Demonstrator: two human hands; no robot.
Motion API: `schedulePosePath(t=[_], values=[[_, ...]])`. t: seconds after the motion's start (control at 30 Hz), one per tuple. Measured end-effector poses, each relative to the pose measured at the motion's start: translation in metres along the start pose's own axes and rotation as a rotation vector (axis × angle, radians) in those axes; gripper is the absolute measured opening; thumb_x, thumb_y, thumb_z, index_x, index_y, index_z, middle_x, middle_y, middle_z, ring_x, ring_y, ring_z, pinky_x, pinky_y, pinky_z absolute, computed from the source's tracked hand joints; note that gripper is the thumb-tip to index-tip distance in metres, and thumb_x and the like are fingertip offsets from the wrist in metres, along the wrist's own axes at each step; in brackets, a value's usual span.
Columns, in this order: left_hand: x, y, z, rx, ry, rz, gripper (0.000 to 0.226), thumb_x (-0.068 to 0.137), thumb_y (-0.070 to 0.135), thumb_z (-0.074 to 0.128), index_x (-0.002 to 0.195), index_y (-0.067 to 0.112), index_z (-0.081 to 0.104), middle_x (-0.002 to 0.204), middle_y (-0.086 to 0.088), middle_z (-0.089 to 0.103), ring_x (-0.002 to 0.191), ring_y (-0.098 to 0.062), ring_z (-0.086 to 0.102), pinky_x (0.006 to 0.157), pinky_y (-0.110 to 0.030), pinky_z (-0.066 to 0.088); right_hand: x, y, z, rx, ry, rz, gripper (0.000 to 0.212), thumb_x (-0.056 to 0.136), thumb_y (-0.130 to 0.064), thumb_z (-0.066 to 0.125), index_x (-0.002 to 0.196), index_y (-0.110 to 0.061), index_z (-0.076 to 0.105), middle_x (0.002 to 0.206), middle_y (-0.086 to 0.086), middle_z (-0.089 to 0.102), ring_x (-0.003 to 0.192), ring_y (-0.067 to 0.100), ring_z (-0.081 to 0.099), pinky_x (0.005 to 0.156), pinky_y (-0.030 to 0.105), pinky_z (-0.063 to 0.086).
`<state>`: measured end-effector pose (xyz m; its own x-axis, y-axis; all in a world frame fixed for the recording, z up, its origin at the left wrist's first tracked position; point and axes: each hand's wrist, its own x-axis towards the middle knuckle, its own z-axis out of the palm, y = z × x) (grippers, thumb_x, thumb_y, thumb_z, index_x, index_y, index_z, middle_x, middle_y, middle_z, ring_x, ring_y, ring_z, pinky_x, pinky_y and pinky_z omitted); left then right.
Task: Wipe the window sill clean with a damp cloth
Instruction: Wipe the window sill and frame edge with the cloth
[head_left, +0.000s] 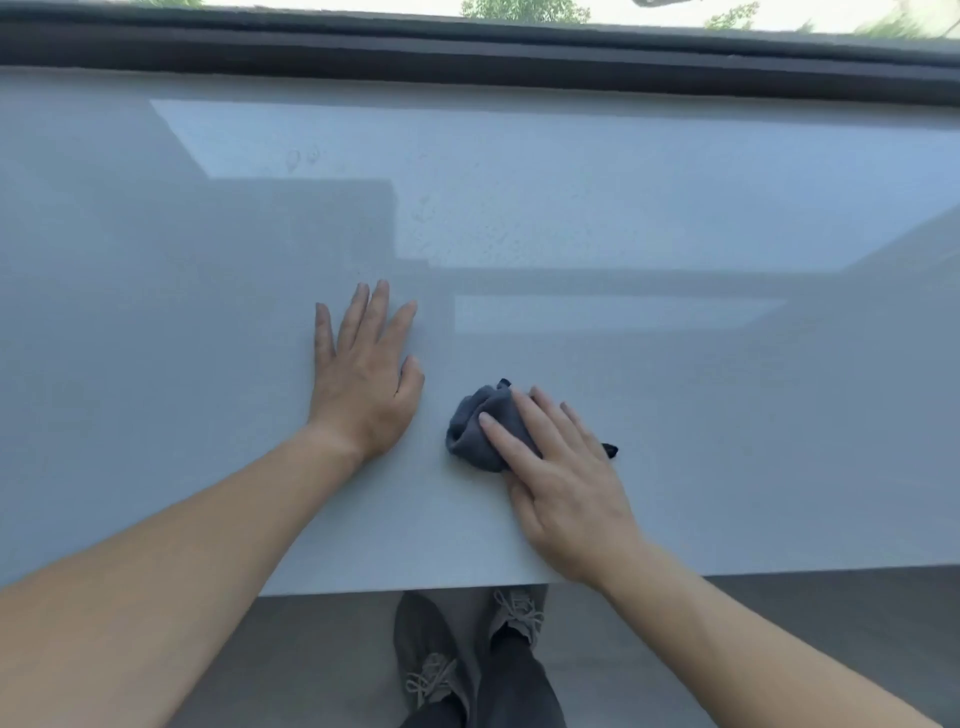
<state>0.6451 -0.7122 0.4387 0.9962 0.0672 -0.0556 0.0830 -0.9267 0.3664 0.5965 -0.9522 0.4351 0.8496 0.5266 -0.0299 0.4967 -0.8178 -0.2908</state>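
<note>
Head view, looking down from above: a broad, pale grey window sill fills most of the picture. Soft reflections of bright window light are seen on its smooth surface. Along its far edge a dark window frame runs from side to side, and green treetops are glimpsed through the glass above it. Faint smudges and speckled marks are seen on the far half of the sill.

Two bare forearms are stretched over the sill's near edge. The left hand is laid flat, palm down, on the bare sill near the middle of the picture; its fingers are straight and slightly spread, and nothing is grasped in it.

Just to its right, apart from it, a small dark grey cloth is bunched up on the sill, in the near half of the surface. The right hand is laid on top of the cloth, with straight fingers pressed down on it rather than curled round it. The cloth's left part is left uncovered, and a small dark corner is seen poking out at the far right side of the hand.

Below the sill's near edge, a grey floor is seen, with two dark grey laced shoes and dark trouser legs directly beneath the hands.
</note>
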Motion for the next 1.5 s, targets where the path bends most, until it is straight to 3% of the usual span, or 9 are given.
schedulePosePath(t=[0.17,0.37,0.57,0.73,0.9,1.1,1.3,1.43,1.5], values=[[-0.041,0.01,0.007,-0.111,-0.047,0.024,0.066,0.09,0.041,0.023,0.15,0.017,0.038,0.165,-0.007,0.013,0.153,-0.019,0.002,0.121,-0.038,-0.011,0.0,0.0,0.002,0.075,0.204,0.44,0.056,0.094,-0.02,0.045,0.149,-0.025,0.04,0.159,0.01,0.032,0.148,0.034,0.024,0.122,0.046,0.015],[-0.045,0.006,0.01,-0.1,-0.033,0.051,0.066,0.09,0.043,0.023,0.149,0.019,0.039,0.165,-0.005,0.014,0.153,-0.017,0.003,0.122,-0.038,-0.008,-0.05,-0.028,0.004,0.009,-0.034,-0.083,0.06,0.091,-0.022,0.05,0.149,-0.029,0.039,0.162,0.007,0.026,0.151,0.028,0.019,0.121,0.047,0.02],[-0.042,0.026,0.015,-0.084,0.027,-0.011,0.06,0.09,0.035,0.031,0.142,0.009,0.044,0.161,-0.016,0.022,0.151,-0.028,0.012,0.123,-0.046,-0.001,-0.048,-0.002,0.0,0.04,0.157,0.38,0.058,0.092,-0.019,0.051,0.149,-0.023,0.041,0.16,0.011,0.03,0.149,0.031,0.022,0.118,0.052,0.023],[-0.03,0.06,0.028,-0.114,0.016,0.01,0.064,0.088,0.037,0.029,0.146,0.012,0.04,0.163,-0.013,0.018,0.152,-0.025,0.008,0.123,-0.045,-0.005,-0.073,0.024,-0.008,-0.016,-0.031,-0.076,0.058,0.09,-0.024,0.05,0.148,-0.027,0.042,0.161,0.008,0.028,0.15,0.029,0.021,0.12,0.048,0.022],[-0.022,0.077,0.033,-0.063,0.014,-0.092,0.063,0.085,0.033,0.032,0.145,0.015,0.04,0.164,-0.011,0.016,0.152,-0.024,0.005,0.121,-0.05,-0.008,-0.054,0.068,-0.017,0.022,0.203,0.417,0.052,0.095,-0.022,0.044,0.147,-0.017,0.044,0.156,0.016,0.034,0.145,0.038,0.029,0.118,0.053,0.023],[-0.02,0.086,0.042,0.027,-0.009,-0.155,0.066,0.088,0.042,0.028,0.15,0.021,0.03,0.166,-0.006,0.008,0.152,-0.021,-0.003,0.12,-0.052,-0.01,-0.06,0.078,-0.023,-0.02,-0.035,-0.04,0.057,0.094,-0.027,0.046,0.15,-0.028,0.037,0.161,0.01,0.028,0.149,0.031,0.022,0.122,0.047,0.016],[-0.021,0.086,0.045,0.061,-0.001,-0.159,0.068,0.086,0.047,0.022,0.148,0.022,0.031,0.165,-0.005,0.01,0.152,-0.021,-0.001,0.12,-0.051,-0.01,0.024,0.121,-0.035,0.053,0.143,0.467,0.054,0.101,-0.026,0.038,0.154,-0.028,0.027,0.164,0.008,0.018,0.151,0.029,0.012,0.123,0.044,0.005],[-0.02,0.091,0.043,0.044,0.016,-0.177,0.069,0.084,0.047,0.022,0.147,0.021,0.034,0.165,-0.005,0.014,0.152,-0.021,0.002,0.121,-0.05,-0.009,0.023,0.105,-0.027,-0.015,0.027,0.035,0.054,0.099,-0.027,0.044,0.152,-0.029,0.033,0.162,0.008,0.024,0.15,0.032,0.019,0.123,0.046,0.011],[-0.02,0.091,0.042,0.038,0.01,-0.178,0.069,0.084,0.046,0.023,0.147,0.022,0.034,0.164,-0.005,0.014,0.152,-0.021,0.001,0.121,-0.049,-0.01,0.034,0.126,-0.036,-0.028,-0.044,-0.056,0.054,0.098,-0.032,0.042,0.151,-0.032,0.034,0.162,0.005,0.024,0.15,0.03,0.02,0.123,0.045,0.011]])
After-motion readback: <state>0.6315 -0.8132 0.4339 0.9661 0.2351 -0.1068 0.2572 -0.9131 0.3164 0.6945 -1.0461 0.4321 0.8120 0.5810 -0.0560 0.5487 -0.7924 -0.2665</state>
